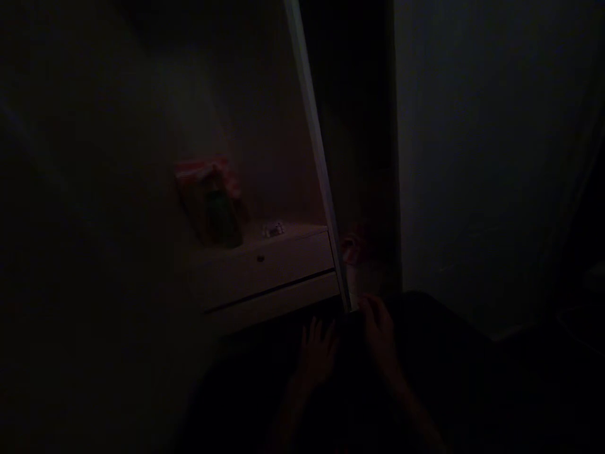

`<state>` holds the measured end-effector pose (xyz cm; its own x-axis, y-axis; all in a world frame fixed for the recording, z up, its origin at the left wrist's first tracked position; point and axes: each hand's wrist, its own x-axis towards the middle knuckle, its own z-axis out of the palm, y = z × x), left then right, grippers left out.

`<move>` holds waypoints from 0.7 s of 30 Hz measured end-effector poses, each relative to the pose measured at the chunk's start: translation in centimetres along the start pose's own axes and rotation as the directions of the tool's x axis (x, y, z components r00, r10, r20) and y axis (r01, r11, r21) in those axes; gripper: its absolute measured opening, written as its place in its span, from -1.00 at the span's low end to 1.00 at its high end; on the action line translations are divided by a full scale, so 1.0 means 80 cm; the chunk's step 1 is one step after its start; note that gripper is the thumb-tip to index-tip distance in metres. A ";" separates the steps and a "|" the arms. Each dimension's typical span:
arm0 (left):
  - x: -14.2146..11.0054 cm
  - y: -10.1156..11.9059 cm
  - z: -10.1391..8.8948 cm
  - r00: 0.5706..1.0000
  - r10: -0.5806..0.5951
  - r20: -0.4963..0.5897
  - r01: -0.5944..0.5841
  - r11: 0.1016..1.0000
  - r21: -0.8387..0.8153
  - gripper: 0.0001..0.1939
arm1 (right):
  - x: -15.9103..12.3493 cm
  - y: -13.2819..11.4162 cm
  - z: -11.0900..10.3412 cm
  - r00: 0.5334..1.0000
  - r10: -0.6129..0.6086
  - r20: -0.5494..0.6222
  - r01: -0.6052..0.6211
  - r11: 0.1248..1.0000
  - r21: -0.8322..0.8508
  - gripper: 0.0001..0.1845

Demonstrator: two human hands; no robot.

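The scene is very dark. My left hand [319, 350] is open with its fingers spread, low in front of the drawers [283, 265], and I see nothing in it. My right hand [379, 325] is bent, fingers drawn together, by the foot of the upright cabinet panel [314, 126]. Whatever its fingertips hold, if anything, is lost in the dark. Just beyond the right fingertips lies a pale surface [362, 280] inside the narrow opening, with a reddish, blurred item [352, 246] behind it.
Above the drawers, a green bottle [221, 217] stands before a red-and-white patterned item [203, 170]. A small pale patterned object [273, 228] lies to their right. The top drawer has a dark round knob [260, 258]. A large pale door or panel [472, 157] stands at the right.
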<state>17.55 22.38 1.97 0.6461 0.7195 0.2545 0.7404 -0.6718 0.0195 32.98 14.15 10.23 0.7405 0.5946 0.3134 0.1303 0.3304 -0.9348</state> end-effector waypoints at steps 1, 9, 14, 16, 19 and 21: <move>-0.001 0.002 -0.001 1.000 -0.015 -0.023 0.014 1.000 -0.006 -0.46 | 0.001 -0.006 -0.012 0.999 -0.009 0.032 0.009 1.000 -0.015 -0.59; -0.002 0.009 -0.019 0.979 0.001 -0.204 -0.014 0.998 -0.061 -0.56 | -0.069 0.022 -0.159 0.880 0.088 0.466 0.064 0.952 -0.300 -0.70; 0.000 0.023 -0.042 0.944 -0.002 -0.329 -0.072 0.975 -0.211 -0.61 | -0.121 0.066 -0.193 0.892 0.085 0.443 0.024 0.972 -0.235 -0.66; -0.005 0.038 -0.052 0.944 -0.062 -0.325 -0.060 0.934 -0.353 -0.61 | -0.125 0.066 -0.188 0.896 0.055 0.440 0.047 0.975 -0.218 -0.61; -0.020 0.070 -0.058 0.954 -0.261 -0.151 0.088 0.720 -0.688 -0.55 | -0.123 0.051 -0.172 0.926 -0.054 0.373 0.152 0.959 -0.238 -0.63; -0.032 0.096 -0.057 0.938 -0.336 0.081 0.216 0.389 -0.896 -0.51 | -0.121 0.037 -0.158 0.935 -0.117 0.335 0.212 0.942 -0.262 -0.67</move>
<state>20.72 14.57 5.83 0.3723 0.9152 0.1541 0.2618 -0.2629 0.9286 34.52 0.14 2.29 0.4562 0.7627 0.4585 0.4520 0.2452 -0.8577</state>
